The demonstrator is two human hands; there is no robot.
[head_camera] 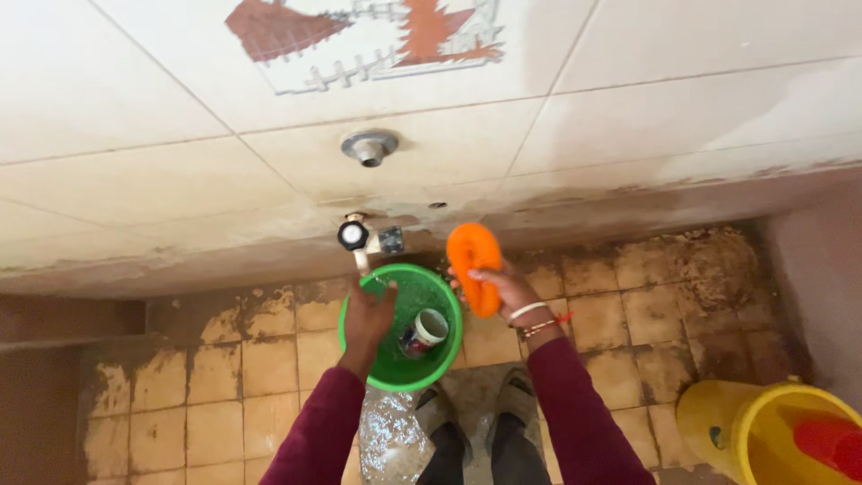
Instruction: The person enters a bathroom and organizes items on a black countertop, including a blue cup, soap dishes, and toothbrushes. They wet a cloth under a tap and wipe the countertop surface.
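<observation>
The left hand grips the near-left rim of a round green plastic basin, fingers curled over the edge, holding it up above the floor beneath a small wall tap with a black knob. Inside the basin, toward its right side, lies a white ceramic mug with a coloured printed band, tipped on its side with the open mouth facing up and right. The basin's inner surface looks wet and speckled with drops.

The right hand is clenched around an orange oval scrubbing sponge, which stands upright just beyond the right rim of the basin, its top reaching up against the lower wall. White and red bangles circle the right wrist, and both arms wear dark maroon sleeves.

Farther up the cream tiled wall sits a round metal pipe outlet, and at the far top a tile carries a red-brown patterned decoration. The floor of small tan square tiles is stained and grimy, darker along the base of the wall. Directly below the basin a patch of wet, shiny floor glistens beside the person's two feet in grey footwear. At the near right corner stands a yellow plastic bucket with a red object inside it, well apart from both hands.
</observation>
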